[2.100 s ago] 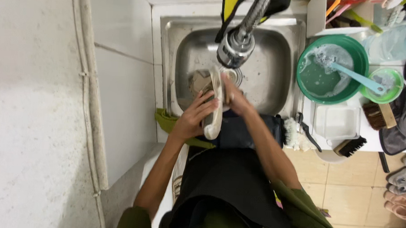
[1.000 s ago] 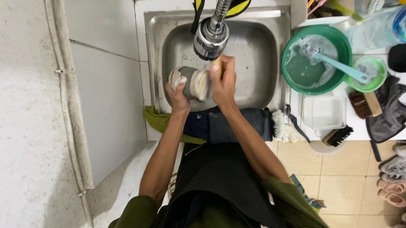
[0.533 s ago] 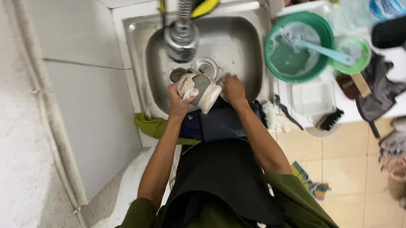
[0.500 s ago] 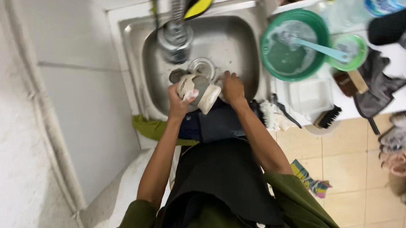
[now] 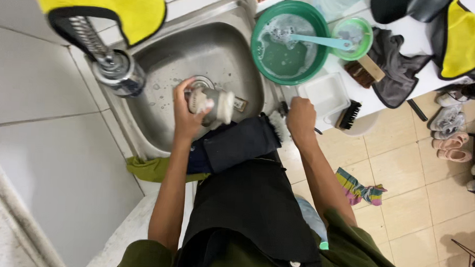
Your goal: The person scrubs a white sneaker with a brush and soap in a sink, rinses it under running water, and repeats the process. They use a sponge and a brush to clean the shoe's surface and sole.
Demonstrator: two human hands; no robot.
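Note:
My left hand [image 5: 187, 115] holds a small pale, dirty shoe [image 5: 216, 103] over the steel sink [image 5: 161, 57], just above the drain. My right hand [image 5: 301, 120] has left the shoe and rests at the sink's right edge, fingers curled over the dark handle of a white-bristled brush [image 5: 277, 125]. A dark cloth [image 5: 237, 144] hangs over the sink's front edge between my arms.
The spring faucet head [image 5: 118, 76] hangs left of the shoe, a yellow-and-black cloth [image 5: 110, 8] draped above it. On the counter to the right are a green basin [image 5: 255, 44] of soapy water, a small green bowl [image 5: 351, 37], a white tray [image 5: 328, 94], two brushes and a grey rag [image 5: 398, 65]. Shoes [image 5: 448, 130] sit on the floor.
Both hands were on the shoe in the sink. My right hand has let go and moved right onto the brush at the sink's edge. The left hand keeps the shoe.

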